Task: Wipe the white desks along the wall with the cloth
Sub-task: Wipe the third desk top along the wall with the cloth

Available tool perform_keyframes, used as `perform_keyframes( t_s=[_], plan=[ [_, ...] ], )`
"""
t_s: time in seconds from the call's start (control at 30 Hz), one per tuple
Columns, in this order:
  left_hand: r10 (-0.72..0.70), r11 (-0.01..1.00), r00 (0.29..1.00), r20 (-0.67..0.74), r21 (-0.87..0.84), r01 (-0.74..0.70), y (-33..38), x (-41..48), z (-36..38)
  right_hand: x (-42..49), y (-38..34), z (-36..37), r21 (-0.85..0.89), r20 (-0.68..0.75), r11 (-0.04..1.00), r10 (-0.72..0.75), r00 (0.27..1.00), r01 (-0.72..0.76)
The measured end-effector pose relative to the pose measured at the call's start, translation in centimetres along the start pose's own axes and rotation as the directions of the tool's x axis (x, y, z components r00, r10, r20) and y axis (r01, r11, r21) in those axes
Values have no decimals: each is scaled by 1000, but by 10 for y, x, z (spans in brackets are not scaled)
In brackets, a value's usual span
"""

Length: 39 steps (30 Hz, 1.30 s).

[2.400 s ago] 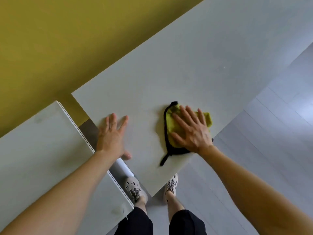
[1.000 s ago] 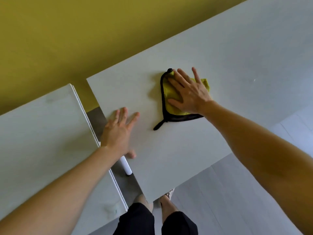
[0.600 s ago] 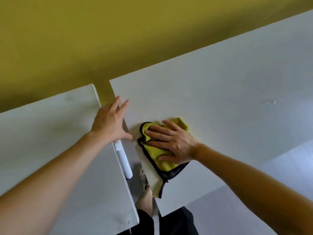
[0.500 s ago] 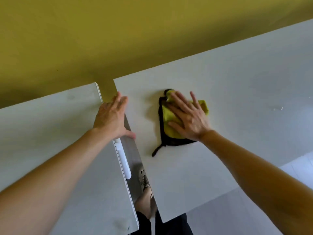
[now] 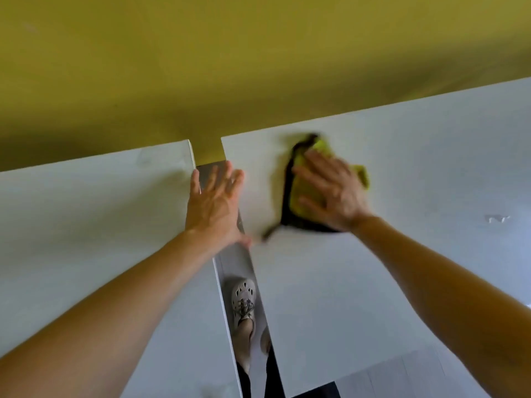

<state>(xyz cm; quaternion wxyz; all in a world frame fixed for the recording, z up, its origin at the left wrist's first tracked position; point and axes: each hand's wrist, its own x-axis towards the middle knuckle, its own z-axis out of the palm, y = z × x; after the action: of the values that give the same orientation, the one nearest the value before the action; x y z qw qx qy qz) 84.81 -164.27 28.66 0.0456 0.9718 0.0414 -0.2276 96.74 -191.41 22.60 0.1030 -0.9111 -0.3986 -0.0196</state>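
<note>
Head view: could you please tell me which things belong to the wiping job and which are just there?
Job: cloth, under the flat right hand; right desk; left desk; left hand, open at the gap between them.
Just there: yellow wall; shoe; floor.

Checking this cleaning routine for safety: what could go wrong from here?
The left hand lies across the gap between the left desk and right desk; if either shifts, fingers could get pinched. The right hand presses the yellow cloth flat near that gap; a leftward stroke might drag it in. The white mark sits far from the cloth and may be missed.
</note>
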Motion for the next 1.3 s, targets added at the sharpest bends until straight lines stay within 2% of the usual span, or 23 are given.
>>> perform_keyframes(
  t_s=[0.03,0.07,0.1,0.13,0.2,0.27,0.37,0.43,0.5,0.57,0.63,0.7,0.77,0.83,0.87,0.93,1.0,1.07,1.1,1.13,1.2,1.27,1.3],
  plan=[
    [-3,1000,1000,4,10,3,0,0,0,10,9,-3,-28,-69,962,268,961,-271],
    [-9,1000,1000,13,9,9,-1,-1,0,21,9,-2,-36,-108,862,499,860,-505],
    [-17,1000,1000,27,-6,17,-2,-1,0,32,-2,2,-26,-126,759,643,756,-650],
    [-22,999,999,45,-31,24,-3,-1,2,41,-20,7,-26,-134,720,685,717,-693],
    [-28,997,997,71,-67,33,-6,-2,3,51,-63,13,-30,-101,857,510,854,-515],
    [-32,998,996,89,-60,37,-5,-2,4,50,-86,19,-33,-17,990,136,991,-137],
    [-23,999,996,88,-34,26,-5,-1,7,58,-65,8,-46,70,987,-150,986,153],
    [-30,999,997,70,-18,32,-10,-3,11,66,-35,-2,-106,91,987,-113,989,122],
    [-103,994,993,65,-25,105,-16,-6,18,67,-7,-6,-131,45,988,92,995,-85],
    [-238,963,967,92,-106,247,-19,-14,25,62,-5,-6,-62,-26,916,396,918,-397],
    [-338,913,934,117,-199,356,-21,-20,34,68,-36,5,28,-12,812,583,812,-583],
    [-358,893,925,127,-243,379,-23,-22,40,76,-89,12,-3,53,878,478,877,-478],
    [-355,885,926,131,-274,378,-25,-21,43,78,-123,16,-28,123,989,144,982,-142],
    [-352,882,928,126,-286,373,-26,-20,47,80,-110,20,27,125,996,-93,988,90],
    [-353,882,928,120,-289,373,-26,-20,48,82,-91,22,48,78,994,-102,992,98],
    [-359,879,927,105,-298,374,-25,-21,49,84,-48,24,37,-45,994,108,993,-106],
    [-363,879,927,97,-294,376,-25,-21,49,89,-24,18,45,-135,885,464,875,-462],
    [-359,881,928,98,-292,372,-25,-21,49,101,-49,23,48,-115,755,654,747,-654],
    [-359,882,929,95,-290,370,-25,-21,49,105,-74,25,37,-90,779,626,774,-626],
    [-361,883,928,92,-287,372,-25,-21,48,108,-101,27,31,-59,863,505,861,-504],
    [-371,882,924,93,-275,382,-25,-21,47,108,-134,34,28,34,985,167,985,-168],
    [-381,881,919,96,-264,393,-23,-20,46,110,-121,38,5,80,1000,3,997,-3],
    [-384,880,918,97,-264,396,-23,-20,45,111,-104,40,-1,60,1000,30,998,-30]
  ],
)
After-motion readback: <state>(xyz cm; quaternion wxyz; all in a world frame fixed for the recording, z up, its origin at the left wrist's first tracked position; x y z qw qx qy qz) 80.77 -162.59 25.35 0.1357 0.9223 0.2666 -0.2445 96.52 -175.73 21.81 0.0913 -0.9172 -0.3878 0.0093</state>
